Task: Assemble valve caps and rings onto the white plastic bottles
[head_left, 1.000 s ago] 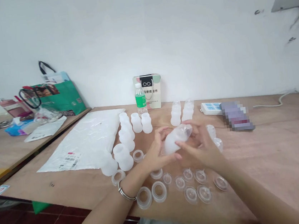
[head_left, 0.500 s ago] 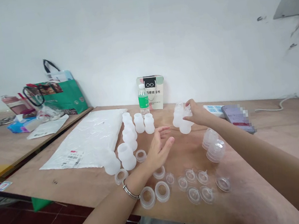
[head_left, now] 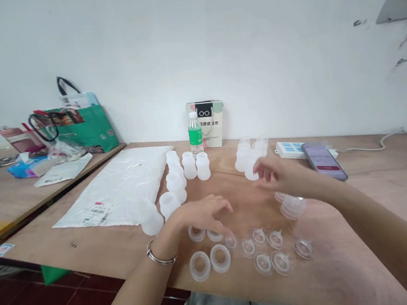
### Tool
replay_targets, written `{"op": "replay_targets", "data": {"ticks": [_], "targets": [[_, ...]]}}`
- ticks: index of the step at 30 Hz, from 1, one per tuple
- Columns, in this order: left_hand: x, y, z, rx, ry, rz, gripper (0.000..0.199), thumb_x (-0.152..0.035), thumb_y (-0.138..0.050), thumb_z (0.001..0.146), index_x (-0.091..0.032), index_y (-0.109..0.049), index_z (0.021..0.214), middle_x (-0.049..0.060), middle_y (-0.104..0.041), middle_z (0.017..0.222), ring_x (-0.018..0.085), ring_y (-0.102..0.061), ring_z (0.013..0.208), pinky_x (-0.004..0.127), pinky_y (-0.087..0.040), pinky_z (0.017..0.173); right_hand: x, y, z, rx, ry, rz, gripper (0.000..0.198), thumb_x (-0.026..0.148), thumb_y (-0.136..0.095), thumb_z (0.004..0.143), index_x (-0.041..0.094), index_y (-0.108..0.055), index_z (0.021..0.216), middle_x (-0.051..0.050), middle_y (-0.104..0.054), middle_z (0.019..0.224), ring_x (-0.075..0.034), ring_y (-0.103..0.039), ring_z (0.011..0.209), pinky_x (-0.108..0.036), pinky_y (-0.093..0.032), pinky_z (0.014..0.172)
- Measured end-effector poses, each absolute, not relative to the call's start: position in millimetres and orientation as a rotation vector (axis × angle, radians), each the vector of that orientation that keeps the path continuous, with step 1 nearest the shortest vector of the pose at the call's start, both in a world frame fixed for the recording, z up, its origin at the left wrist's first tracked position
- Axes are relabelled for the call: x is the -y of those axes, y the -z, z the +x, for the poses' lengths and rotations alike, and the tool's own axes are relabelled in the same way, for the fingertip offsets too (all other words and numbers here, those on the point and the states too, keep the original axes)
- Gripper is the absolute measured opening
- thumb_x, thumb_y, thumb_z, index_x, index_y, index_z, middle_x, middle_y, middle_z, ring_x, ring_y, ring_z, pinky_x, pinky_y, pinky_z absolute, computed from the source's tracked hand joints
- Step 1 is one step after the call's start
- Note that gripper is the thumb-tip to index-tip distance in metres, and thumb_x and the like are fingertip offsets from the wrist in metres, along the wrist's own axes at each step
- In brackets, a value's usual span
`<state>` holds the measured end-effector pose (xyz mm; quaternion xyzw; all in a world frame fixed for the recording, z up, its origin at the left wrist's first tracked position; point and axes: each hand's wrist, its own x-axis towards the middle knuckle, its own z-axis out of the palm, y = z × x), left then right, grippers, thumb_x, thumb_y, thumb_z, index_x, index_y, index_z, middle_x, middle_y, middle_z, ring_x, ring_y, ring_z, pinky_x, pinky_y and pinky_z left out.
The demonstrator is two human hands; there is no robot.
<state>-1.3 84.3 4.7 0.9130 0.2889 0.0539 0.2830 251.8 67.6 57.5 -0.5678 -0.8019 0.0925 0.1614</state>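
Note:
My left hand hovers over the screw rings, fingers apart and holding nothing. Its thumb tip comes close to a small clear silicone nipple. Two frosted rings lie just in front of it, others partly under it. My right hand, fingers loosely bent and apart, is in the air with nothing visible in it. Beside its fingertips are white bottles with clear domed caps on top. Below it, a group of clear caps is partly hidden. Several more nipples lie at the front.
Several open white bottles stand left of centre beside a white plastic mailer. A water bottle and a paper bag are at the wall. A phone leans on a power strip at right.
My right hand has let go of a clear cap on the white bottles and drawn back toward me, to the right. My left hand has moved down over the rings and nipples.

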Motion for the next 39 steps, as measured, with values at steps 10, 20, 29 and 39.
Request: {"op": "replay_targets", "data": {"ticks": [10, 20, 29, 39], "targets": [[-83.4, -25.1, -14.1, -0.744, 0.063, 2.468, 0.036, -0.039, -0.064, 0.081, -0.023, -0.060, 0.114, 0.004, -0.059, 0.110, 0.020, -0.053, 0.105, 0.029, -0.039, 0.090, -26.9, -24.7, 250.1, 2.630, -0.721, -1.711, 0.018, 0.017, -0.064, 0.067, 0.021, -0.058, 0.084, -0.004, -0.065, 0.090, -0.023, -0.059, 0.083, -0.028, -0.037, 0.063], [-82.4, -9.9, -4.0, -0.845, 0.226, 2.636, 0.027, -0.032, -0.075, 0.066, -0.022, -0.066, 0.089, 0.001, -0.061, 0.092, 0.021, -0.055, 0.091, 0.029, -0.039, 0.078, -22.5, -18.5, 252.5, 2.627, -0.676, -1.816, 0.012, 0.007, -0.050, 0.067, 0.019, -0.051, 0.067, 0.000, -0.059, 0.074, -0.016, -0.054, 0.068, -0.025, -0.027, 0.054], [-83.6, -13.2, 8.0, -0.957, -0.799, 2.305, 0.027, -0.030, -0.060, 0.082, -0.022, -0.060, 0.107, 0.002, -0.063, 0.105, 0.018, -0.057, 0.097, 0.030, -0.043, 0.085, -37.9, -29.3, 264.0, 2.146, -0.681, -1.541, 0.015, 0.041, -0.054, 0.086, 0.026, -0.054, 0.087, -0.005, -0.071, 0.095, -0.026, -0.066, 0.086, -0.037, -0.049, 0.070], [-91.5, 21.8, 32.6, -0.850, -1.333, 2.066, 0.037, -0.031, -0.055, 0.088, -0.019, -0.050, 0.122, 0.009, -0.062, 0.113, 0.018, -0.060, 0.099, 0.032, -0.047, 0.088, -65.8, 23.4, 220.9, 1.592, -0.745, -1.105, 0.024, 0.036, -0.063, 0.079, 0.024, -0.046, 0.090, 0.004, -0.051, 0.072, -0.013, -0.053, 0.066, -0.027, -0.046, 0.062]]}}
